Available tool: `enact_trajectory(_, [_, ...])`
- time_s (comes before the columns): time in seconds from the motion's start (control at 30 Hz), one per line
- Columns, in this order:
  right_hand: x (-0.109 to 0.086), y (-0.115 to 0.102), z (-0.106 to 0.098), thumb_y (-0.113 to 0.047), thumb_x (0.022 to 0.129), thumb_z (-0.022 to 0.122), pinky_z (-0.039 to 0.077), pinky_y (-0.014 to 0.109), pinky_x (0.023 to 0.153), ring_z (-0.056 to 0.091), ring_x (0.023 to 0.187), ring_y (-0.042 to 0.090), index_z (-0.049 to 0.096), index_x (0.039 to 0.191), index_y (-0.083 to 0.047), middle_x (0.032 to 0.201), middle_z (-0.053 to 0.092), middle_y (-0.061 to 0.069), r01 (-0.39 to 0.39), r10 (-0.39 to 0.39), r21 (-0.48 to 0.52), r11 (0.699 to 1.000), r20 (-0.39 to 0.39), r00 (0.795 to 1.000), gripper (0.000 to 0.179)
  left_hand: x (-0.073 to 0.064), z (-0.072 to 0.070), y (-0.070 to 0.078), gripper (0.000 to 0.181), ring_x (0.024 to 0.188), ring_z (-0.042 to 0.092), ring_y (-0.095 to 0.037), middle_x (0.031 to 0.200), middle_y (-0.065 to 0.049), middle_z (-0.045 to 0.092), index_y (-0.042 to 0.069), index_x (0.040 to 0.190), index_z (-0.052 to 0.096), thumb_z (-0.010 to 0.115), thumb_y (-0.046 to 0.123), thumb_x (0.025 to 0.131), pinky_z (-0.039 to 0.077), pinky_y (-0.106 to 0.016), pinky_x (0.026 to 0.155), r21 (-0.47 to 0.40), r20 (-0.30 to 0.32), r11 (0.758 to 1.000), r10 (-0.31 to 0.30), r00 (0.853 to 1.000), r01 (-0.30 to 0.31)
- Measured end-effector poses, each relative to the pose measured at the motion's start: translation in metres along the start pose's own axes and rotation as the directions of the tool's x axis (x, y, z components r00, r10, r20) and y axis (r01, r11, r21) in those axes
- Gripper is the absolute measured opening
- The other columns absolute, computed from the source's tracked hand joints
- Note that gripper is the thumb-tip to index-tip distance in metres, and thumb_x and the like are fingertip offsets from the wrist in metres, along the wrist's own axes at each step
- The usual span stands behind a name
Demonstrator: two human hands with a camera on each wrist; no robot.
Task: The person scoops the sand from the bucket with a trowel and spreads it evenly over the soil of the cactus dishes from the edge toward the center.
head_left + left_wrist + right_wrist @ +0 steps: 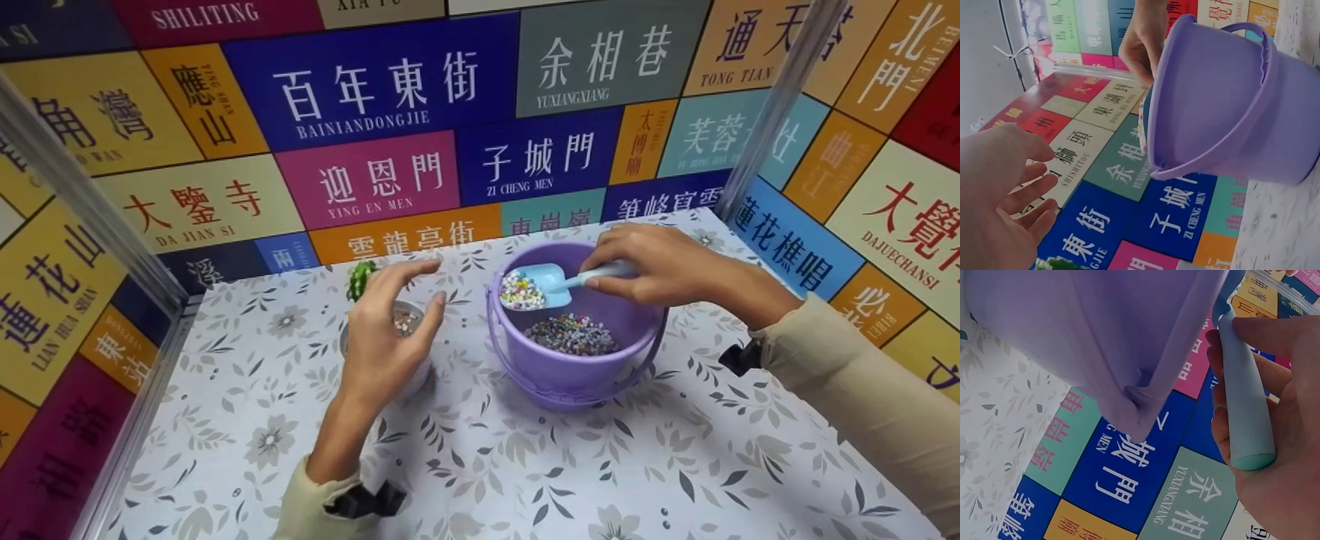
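My right hand [660, 262] grips the pale handle of a light blue scoop [556, 281], fingers wrapped round it in the right wrist view. The scoop's blade holds small multicoloured pebbles [523, 291] and hangs over the mouth of a purple bucket [574, 375]. More pebbles [574, 335], mostly grey, lie in the bucket's bottom. My left hand [382, 330] hovers over a light pot [418, 381], fingers loosely bent and thumb apart, holding nothing. A green cactus [361, 279] shows behind that hand, and some pebbles show inside the pot. The hand hides most of the pot.
The bucket's handle [499, 352] hangs down along its near side. A white table [247, 480] with a grey leaf print carries everything. Panels with colourful Chinese place-name signs [375, 90] rise behind the table and at both sides, joined by metal posts [780, 105].
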State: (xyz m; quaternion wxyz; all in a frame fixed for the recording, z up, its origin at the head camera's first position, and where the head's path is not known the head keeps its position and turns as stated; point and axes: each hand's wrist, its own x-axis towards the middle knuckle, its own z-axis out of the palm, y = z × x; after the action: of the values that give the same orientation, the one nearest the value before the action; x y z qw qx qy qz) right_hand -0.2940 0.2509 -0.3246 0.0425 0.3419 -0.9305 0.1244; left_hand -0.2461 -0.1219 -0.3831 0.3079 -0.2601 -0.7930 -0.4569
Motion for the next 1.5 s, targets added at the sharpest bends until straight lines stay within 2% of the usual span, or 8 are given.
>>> enact_trajectory(0.4, [0.02,-0.011,0.0,-0.038,0.101,0.076,0.058,0.056,0.098,0.068,0.113,0.025,0.083,0.119,-0.019,0.117,0.077,0.002,0.013,-0.013,0.009,1.0,-0.006,1.0,0.027,-0.007,-0.041,-0.025,0.046,0.14,0.056,-0.023,0.142,-0.004,0.07,0.015,0.141,0.071,0.084,0.023,0.097,0.043,-0.047,0.122,0.072,-0.024,0.995,-0.068,0.997,0.07])
enact_trajectory(0.6, [0.031,-0.021,0.001,-0.039,0.101,0.076,0.056,0.058,0.105,0.067,0.122,0.03,0.083,0.119,-0.019,0.124,0.076,0.006,0.024,-0.024,0.024,0.999,-0.001,1.0,0.028,-0.009,-0.06,-0.04,0.075,0.149,0.047,-0.026,0.158,-0.009,0.055,0.012,0.156,0.055,0.089,0.032,0.092,0.04,-0.052,0.125,0.138,0.022,0.977,-0.168,0.986,0.164])
enact_trajectory(0.7, [0.036,-0.028,0.0,-0.04,0.101,0.075,0.057,0.054,0.102,0.067,0.118,0.027,0.084,0.118,-0.02,0.121,0.076,0.005,0.05,-0.05,0.014,0.999,-0.004,0.999,0.028,-0.011,-0.069,-0.048,0.094,0.149,0.045,-0.033,0.163,-0.015,0.047,0.01,0.164,0.042,0.091,0.038,0.089,0.039,-0.058,0.124,0.172,0.087,0.951,-0.274,0.958,0.256])
enact_trajectory(0.87, [0.042,-0.035,0.0,-0.041,0.101,0.075,0.057,0.052,0.099,0.067,0.113,0.024,0.083,0.118,-0.019,0.116,0.076,0.002,0.069,-0.069,-0.002,0.998,-0.001,0.998,0.029,-0.017,-0.07,-0.065,0.121,0.161,0.032,-0.04,0.176,-0.018,0.029,0.012,0.173,0.019,0.09,0.055,0.086,0.029,-0.068,0.13,0.228,0.262,0.893,-0.44,0.859,0.388])
enact_trajectory(0.97, [0.046,-0.04,-0.001,-0.042,0.102,0.074,0.057,0.049,0.095,0.066,0.107,0.022,0.083,0.119,-0.02,0.112,0.075,0.001,0.075,-0.074,-0.009,0.997,0.01,0.997,0.029,-0.02,-0.067,-0.074,0.131,0.165,0.024,-0.041,0.179,-0.019,0.023,0.012,0.175,0.01,0.09,0.061,0.083,0.023,-0.07,0.132,0.249,0.341,0.87,-0.49,0.802,0.426])
enact_trajectory(1.13, [0.052,-0.047,-0.003,-0.041,0.102,0.074,0.057,0.045,0.089,0.063,0.101,0.018,0.084,0.119,-0.022,0.109,0.073,-0.001,0.082,-0.082,-0.007,0.997,0.026,0.996,0.027,-0.024,-0.064,-0.085,0.142,0.167,0.017,-0.043,0.18,-0.022,0.018,0.013,0.175,0.002,0.092,0.063,0.078,0.018,-0.072,0.132,0.262,0.419,0.85,-0.527,0.739,0.457])
enact_trajectory(1.23, [0.055,-0.051,-0.006,-0.042,0.102,0.074,0.057,0.045,0.09,0.064,0.104,0.017,0.084,0.12,-0.025,0.113,0.074,-0.002,0.077,-0.077,-0.006,0.997,0.037,0.996,0.027,-0.026,-0.064,-0.089,0.146,0.167,0.014,-0.044,0.181,-0.022,0.013,0.013,0.175,-0.002,0.094,0.062,0.076,0.016,-0.073,0.132,0.257,0.448,0.849,-0.528,0.721,0.461])
enact_trajectory(1.5, [0.071,-0.06,-0.011,-0.042,0.102,0.073,0.058,0.048,0.095,0.065,0.109,0.02,0.083,0.122,-0.023,0.119,0.076,0.0,0.081,-0.078,-0.04,0.996,0.078,0.994,0.03,-0.03,-0.059,-0.098,0.147,0.163,0.023,-0.043,0.178,-0.022,0.021,0.016,0.176,0.002,0.1,0.053,0.072,0.017,-0.072,0.133,0.2,0.487,0.878,-0.474,0.734,0.434])
